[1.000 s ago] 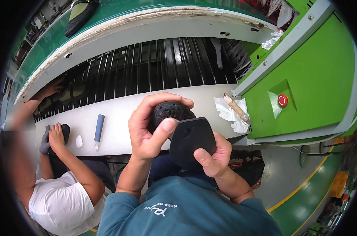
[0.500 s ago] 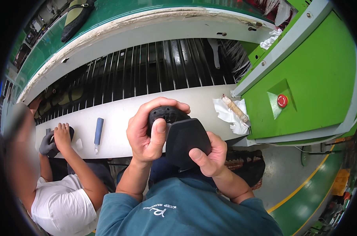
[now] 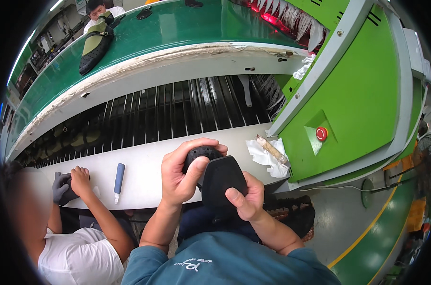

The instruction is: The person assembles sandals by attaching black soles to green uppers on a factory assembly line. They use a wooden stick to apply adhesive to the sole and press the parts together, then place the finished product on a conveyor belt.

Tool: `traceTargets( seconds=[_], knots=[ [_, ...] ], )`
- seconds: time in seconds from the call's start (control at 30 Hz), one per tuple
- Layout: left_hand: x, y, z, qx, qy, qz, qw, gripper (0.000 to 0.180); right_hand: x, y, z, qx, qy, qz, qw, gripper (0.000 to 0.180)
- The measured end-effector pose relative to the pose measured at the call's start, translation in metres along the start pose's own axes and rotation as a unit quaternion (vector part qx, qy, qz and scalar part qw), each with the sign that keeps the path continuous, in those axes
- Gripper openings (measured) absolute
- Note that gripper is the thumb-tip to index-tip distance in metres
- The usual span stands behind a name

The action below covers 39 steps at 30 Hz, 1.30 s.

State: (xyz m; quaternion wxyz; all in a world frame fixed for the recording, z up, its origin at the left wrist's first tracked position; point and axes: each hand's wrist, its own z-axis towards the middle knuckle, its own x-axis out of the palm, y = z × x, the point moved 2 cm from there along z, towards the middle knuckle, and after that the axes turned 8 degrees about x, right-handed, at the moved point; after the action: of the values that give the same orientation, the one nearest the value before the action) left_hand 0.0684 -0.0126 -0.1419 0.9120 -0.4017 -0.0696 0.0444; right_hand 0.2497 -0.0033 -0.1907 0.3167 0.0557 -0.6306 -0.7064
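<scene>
My left hand (image 3: 176, 176) is wrapped round a rounded black shoe sole (image 3: 198, 153) with small holes along its edge, the thumb lying across its near side. My right hand (image 3: 249, 198) grips a smooth, flat black sole-shaped piece (image 3: 221, 179), thumb on top and fingers hidden beneath. The flat piece overlaps the holed sole and hides much of it; whether the two are joined I cannot tell. Both are held up over the near edge of a white ledge (image 3: 144, 171).
A blue-handled tool (image 3: 119, 178) lies on the ledge, left of my hands. To the right, a wrapped roll (image 3: 272, 149) rests on white paper beside a green machine (image 3: 358, 109). Metal rollers (image 3: 172, 104) run behind. At left a co-worker (image 3: 80, 251) handles a dark piece. An olive shoe (image 3: 95, 47) stands on the green belt.
The view has tilted up, so the scene sits lower and more of the green belt shows. Both hands keep their grip, and the flat piece has turned slightly.
</scene>
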Motion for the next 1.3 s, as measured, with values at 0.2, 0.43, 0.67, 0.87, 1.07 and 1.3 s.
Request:
traceTargets(
  seconds=[0.2,0.43,0.67,0.87,1.07,1.3],
  knots=[
    [0.001,0.0,-0.002,0.025,-0.002,0.022,0.999,0.03,0.001,0.01,0.002,-0.033,0.004,-0.067,0.997,0.031],
    [0.001,0.006,0.0,0.011,-0.014,0.035,0.999,0.035,0.007,0.012,0.007,-0.058,0.018,-0.108,0.992,0.024],
    [0.003,0.009,-0.001,-0.068,-0.071,-0.057,0.994,0.097,0.009,0.008,0.013,-0.029,0.015,-0.116,0.993,0.026],
    [0.002,0.007,-0.001,-0.06,-0.067,-0.071,0.993,0.105,0.008,0.005,0.017,0.001,0.011,-0.108,0.994,0.026],
    [-0.001,0.003,-0.003,-0.061,-0.073,-0.038,0.995,0.068,0.009,0.002,0.016,-0.008,0.015,-0.116,0.993,0.025],
    [-0.001,0.001,-0.002,-0.061,-0.067,-0.026,0.996,0.063,0.012,0.006,0.017,0.002,0.009,-0.121,0.993,0.024]
  ],
)
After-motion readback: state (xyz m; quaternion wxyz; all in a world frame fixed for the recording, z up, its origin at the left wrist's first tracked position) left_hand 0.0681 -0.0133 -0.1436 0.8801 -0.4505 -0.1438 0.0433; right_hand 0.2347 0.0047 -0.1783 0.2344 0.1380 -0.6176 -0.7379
